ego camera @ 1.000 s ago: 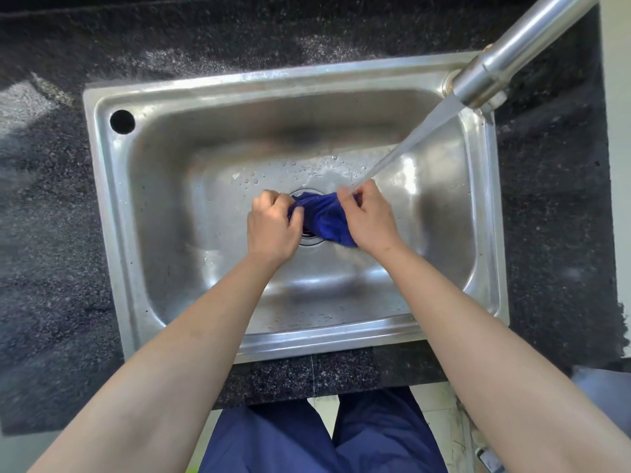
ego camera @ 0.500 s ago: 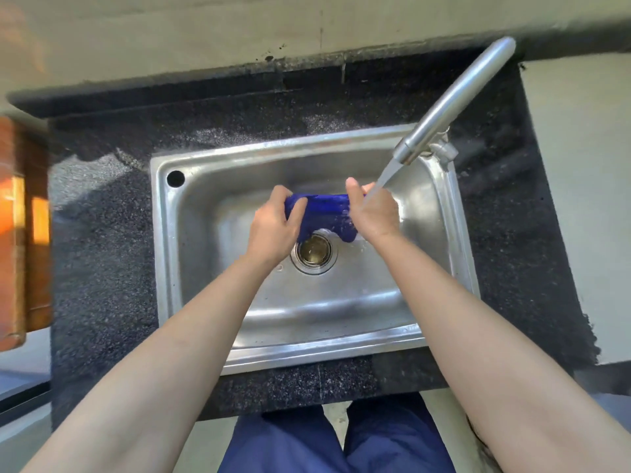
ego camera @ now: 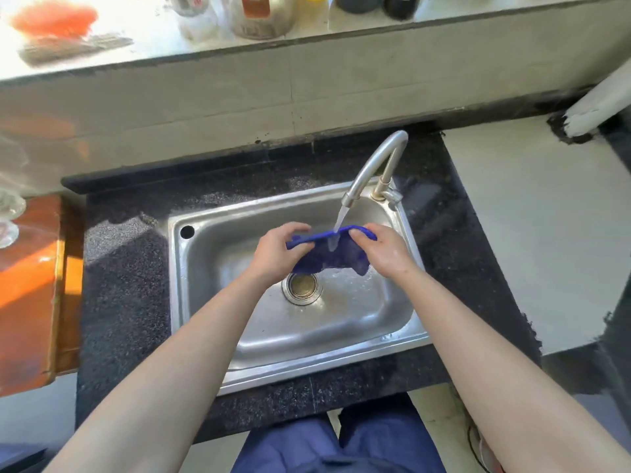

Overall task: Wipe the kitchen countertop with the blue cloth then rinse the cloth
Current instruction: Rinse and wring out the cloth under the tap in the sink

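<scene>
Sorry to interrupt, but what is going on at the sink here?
A person is rinsing the blue cloth over the steel sink. The left hand and right hand each grip one end, holding it spread under water running from the faucet. The stream lands on the cloth's middle.

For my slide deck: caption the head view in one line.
Left hand and right hand hold the blue cloth under the running faucet, above the steel sink.

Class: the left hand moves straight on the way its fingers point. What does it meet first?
The left hand grips the blue cloth, so that comes first; beyond it, probably the water stream, then the right hand. Depth is unclear.
</scene>
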